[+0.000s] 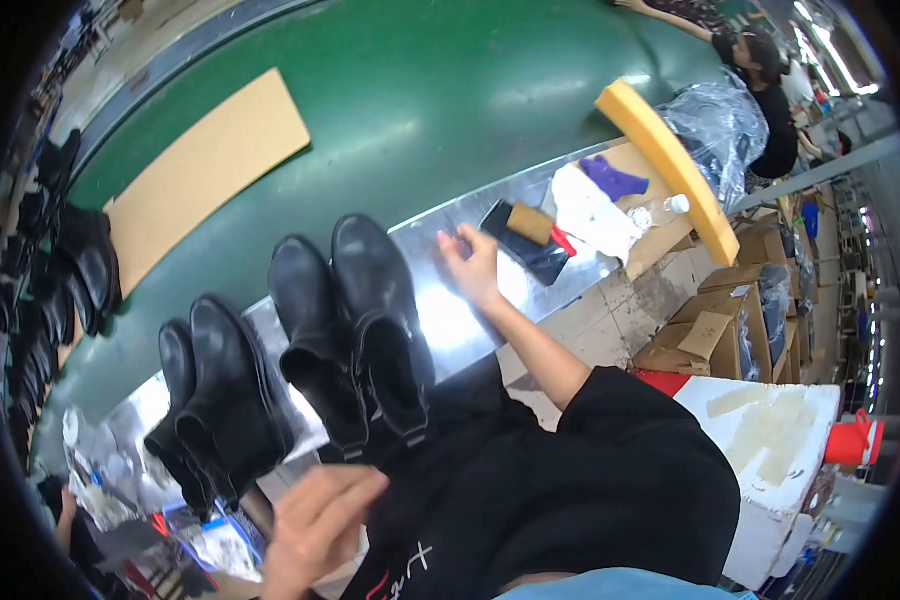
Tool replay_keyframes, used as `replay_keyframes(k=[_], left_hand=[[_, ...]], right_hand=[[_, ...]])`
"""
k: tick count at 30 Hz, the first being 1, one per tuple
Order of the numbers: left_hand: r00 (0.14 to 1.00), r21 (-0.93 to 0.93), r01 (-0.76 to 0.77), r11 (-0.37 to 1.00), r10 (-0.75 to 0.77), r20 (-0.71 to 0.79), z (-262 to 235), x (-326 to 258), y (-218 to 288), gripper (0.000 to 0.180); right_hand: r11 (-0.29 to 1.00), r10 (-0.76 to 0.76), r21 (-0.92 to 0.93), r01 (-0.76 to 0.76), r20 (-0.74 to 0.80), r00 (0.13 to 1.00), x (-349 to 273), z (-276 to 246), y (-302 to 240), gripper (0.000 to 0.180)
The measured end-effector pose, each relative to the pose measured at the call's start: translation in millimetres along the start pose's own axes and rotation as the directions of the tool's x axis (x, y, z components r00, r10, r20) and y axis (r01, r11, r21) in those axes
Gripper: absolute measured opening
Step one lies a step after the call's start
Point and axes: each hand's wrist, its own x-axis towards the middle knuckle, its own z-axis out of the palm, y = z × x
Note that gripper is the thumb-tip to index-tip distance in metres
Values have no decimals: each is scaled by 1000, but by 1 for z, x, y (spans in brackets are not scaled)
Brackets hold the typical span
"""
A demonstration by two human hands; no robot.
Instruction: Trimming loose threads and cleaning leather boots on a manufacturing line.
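Observation:
My right hand (470, 262) hovers over the metal ledge, right of the boots, its thumb and fingers apart and nothing visible in them. Low in the view, my left hand (318, 522) is slightly blurred, its fingers stretched out, close to the boots' shafts but apart from them. Between the hands, a pair of black ankle boots (375, 265) lies on the ledge, toes toward the green belt. A second pair of black boots (220, 360) lies to its left. Nearest my right hand on the other side is a black tray (545, 262) with a tan sponge-like block (530, 224).
A white cloth (592, 215), purple glove (615, 178), clear bottle (658, 212) and curved yellow foam strip (670, 165) lie at right. A cardboard sheet (210, 170) rests on the green belt (420, 120). More dark boots (85, 265) line the far left. A co-worker (765, 95) is at upper right.

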Motion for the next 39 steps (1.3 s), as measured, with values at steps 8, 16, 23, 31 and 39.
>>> replay_keyframes(k=[8,16,23,31,39], left_hand=[[701,489,-614,620,143,699,-13,88,-26,44],[467,346,-853,390,277,840,8,128,-79,11],[432,347,-901,258,480,764,21,111,-112,15],[746,658,-658,366,435,504,-27,178,-114,14],[919,759,383,526,-138,-368,-149,249,-168,23]], right_hand=[[997,-28,-77,28,9,1000,-3,-1,10,21],[992,-90,-87,90,-1,996,-5,2,27,19],[999,13,-45,-13,-6,1000,-5,1,10,32],[991,73,124,-52,-172,982,-1,4,7,41],[998,58,9,-58,-151,987,-2,5,-2,39]])
